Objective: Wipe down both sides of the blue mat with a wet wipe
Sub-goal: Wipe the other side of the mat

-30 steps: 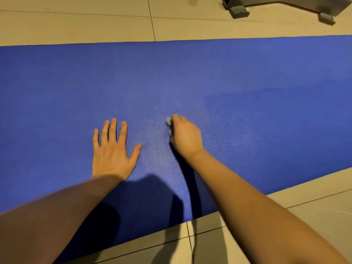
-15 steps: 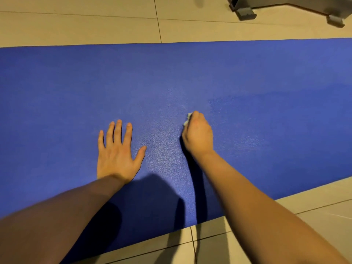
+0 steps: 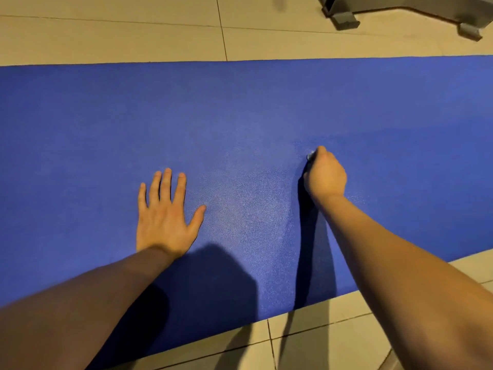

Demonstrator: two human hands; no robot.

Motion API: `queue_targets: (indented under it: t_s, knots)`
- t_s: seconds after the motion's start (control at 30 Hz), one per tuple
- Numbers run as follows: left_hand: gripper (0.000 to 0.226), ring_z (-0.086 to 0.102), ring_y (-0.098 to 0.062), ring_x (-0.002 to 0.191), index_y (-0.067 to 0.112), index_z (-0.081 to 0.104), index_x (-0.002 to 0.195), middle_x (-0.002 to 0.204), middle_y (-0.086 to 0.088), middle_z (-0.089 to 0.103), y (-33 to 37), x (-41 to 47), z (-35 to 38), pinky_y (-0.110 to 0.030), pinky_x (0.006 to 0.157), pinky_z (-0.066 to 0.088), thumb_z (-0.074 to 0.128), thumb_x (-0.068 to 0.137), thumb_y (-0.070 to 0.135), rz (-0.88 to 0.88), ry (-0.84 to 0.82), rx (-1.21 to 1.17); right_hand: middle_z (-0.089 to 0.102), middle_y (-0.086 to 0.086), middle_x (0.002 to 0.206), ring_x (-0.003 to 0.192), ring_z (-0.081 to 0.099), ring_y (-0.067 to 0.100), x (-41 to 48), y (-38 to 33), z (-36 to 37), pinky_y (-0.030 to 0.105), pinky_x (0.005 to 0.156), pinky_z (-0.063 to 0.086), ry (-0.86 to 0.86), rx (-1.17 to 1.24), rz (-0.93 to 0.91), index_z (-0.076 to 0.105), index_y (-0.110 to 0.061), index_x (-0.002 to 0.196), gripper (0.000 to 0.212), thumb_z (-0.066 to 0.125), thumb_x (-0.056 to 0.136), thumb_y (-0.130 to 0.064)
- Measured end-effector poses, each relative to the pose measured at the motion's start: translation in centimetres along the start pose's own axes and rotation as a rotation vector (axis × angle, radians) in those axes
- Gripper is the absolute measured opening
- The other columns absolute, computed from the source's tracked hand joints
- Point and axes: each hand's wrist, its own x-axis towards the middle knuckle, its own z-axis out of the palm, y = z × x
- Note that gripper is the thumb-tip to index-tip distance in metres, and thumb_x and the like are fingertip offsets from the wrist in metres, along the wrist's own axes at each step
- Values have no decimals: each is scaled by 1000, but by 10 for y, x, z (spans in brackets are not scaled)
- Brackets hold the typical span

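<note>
The blue mat [image 3: 266, 108] lies flat across the tiled floor, filling most of the view from left to right. My left hand [image 3: 165, 214] presses flat on it with fingers spread, left of centre. My right hand [image 3: 325, 174] is curled around a small wet wipe [image 3: 310, 155], of which only a pale corner shows at the fingertips, and holds it against the mat. A slightly darker, damp-looking band runs across the mat to the right of that hand.
Beige floor tiles [image 3: 133, 36] border the mat at the far side and at the near right. A grey metal frame with feet [image 3: 344, 18] stands on the floor at the top right, apart from the mat.
My right hand with the wipe has slid to the right and a little away from me across the mat. My left hand has stayed pressed flat in place.
</note>
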Motion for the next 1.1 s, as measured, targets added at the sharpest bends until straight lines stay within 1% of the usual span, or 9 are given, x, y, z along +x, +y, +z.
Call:
queue_targets:
  t_s: [0.13, 0.3, 0.4, 0.6, 0.73, 0.83, 0.93, 1.03, 1.1]
  knots:
    - [84, 7, -32, 155, 14, 25, 160, 166, -16, 18, 0, 1, 2, -57, 124, 10, 18, 97, 69, 2, -3, 0, 62, 17, 114, 99, 63, 39, -19, -42, 18, 41, 74, 46, 37, 161, 23, 54, -4, 113, 16, 48, 100, -11]
    - [83, 8, -33, 155, 13, 26, 159, 166, -16, 18, 0, 0, 2, -57, 123, 11, 19, 97, 68, 0, 4, 9, 62, 13, 104, 88, 62, 34, -73, -110, 42, 33, 65, 36, -32, 194, -407, 60, -7, 110, 14, 54, 97, -7]
    - [84, 8, -32, 155, 14, 26, 159, 166, -16, 18, 0, 0, 1, -57, 123, 12, 18, 97, 69, -1, -3, 5, 61, 9, 103, 91, 63, 33, -58, -92, 33, 37, 65, 47, -35, 80, -593, 62, -11, 114, 21, 60, 93, -9]
    - [84, 7, -32, 155, 14, 24, 160, 166, -15, 17, 0, 0, 1, -57, 123, 11, 17, 97, 70, 1, -3, -6, 59, 16, 114, 98, 61, 40, 6, 0, 1, 40, 69, 44, 41, -39, -138, 62, -8, 112, 22, 55, 91, -8]
    - [84, 7, -32, 155, 14, 24, 160, 166, -15, 17, 0, 0, 1, -57, 123, 11, 18, 97, 69, 1, -4, -7, 59, 17, 120, 101, 61, 39, 8, -15, 5, 38, 73, 41, 66, 43, 49, 62, -5, 115, 21, 51, 98, -10]
    - [84, 7, -32, 155, 14, 24, 160, 166, -16, 17, 0, 1, 1, -57, 123, 12, 17, 97, 69, -1, -4, 11, 60, 15, 119, 102, 61, 36, -20, -69, 23, 39, 82, 47, 56, 176, -85, 63, -8, 122, 29, 51, 96, -4]
    - [82, 9, -33, 155, 13, 27, 159, 166, -17, 19, 0, 0, 3, -58, 123, 12, 22, 97, 67, 6, 12, -5, 60, 12, 105, 89, 62, 35, -57, -115, 38, 38, 69, 49, 3, 195, -371, 66, -11, 117, 30, 57, 90, -1]
    - [82, 10, -33, 155, 13, 28, 158, 165, -17, 20, 1, -1, 2, -58, 123, 12, 23, 97, 67, 9, 16, -7, 58, 8, 100, 86, 62, 32, -57, -113, 32, 37, 63, 48, -23, 106, -605, 66, -12, 120, 31, 61, 90, -5]
    - [83, 10, -33, 155, 13, 28, 158, 165, -17, 20, 0, -1, 2, -57, 123, 12, 22, 97, 68, 10, 10, -3, 59, 7, 106, 94, 62, 33, -37, -89, 23, 39, 72, 53, -20, 42, -588, 65, -15, 126, 38, 61, 89, -6]
